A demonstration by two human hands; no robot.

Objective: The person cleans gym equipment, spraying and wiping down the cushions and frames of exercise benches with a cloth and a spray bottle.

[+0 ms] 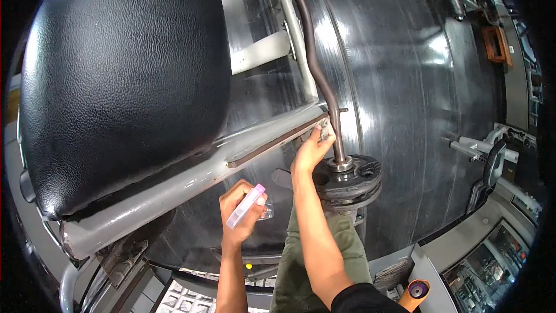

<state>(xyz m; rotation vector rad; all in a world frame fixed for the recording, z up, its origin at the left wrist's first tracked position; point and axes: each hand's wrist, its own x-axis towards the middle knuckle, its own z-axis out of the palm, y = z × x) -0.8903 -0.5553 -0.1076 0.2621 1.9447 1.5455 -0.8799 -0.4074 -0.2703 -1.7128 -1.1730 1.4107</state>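
Observation:
My left hand (242,211) is wrapped round a small clear spray bottle (248,204) with a pinkish top, held below the grey metal frame. My right hand (313,149) reaches up to the frame's far end, fingers pinched on a light greyish cloth (324,130) that touches the frame by a brown strip (278,140). Most of the cloth is hidden by the fingers. Just right of this hand runs a bent curl bar (317,69), with black weight plates (350,184) on its near end.
A black padded bench (127,64) fills the upper left, above the grey frame tube (145,211). Dark, shiny flooring (405,98) spreads to the right. Other gym equipment (492,150) stands at the right edge. An orange container (414,295) is at the bottom right.

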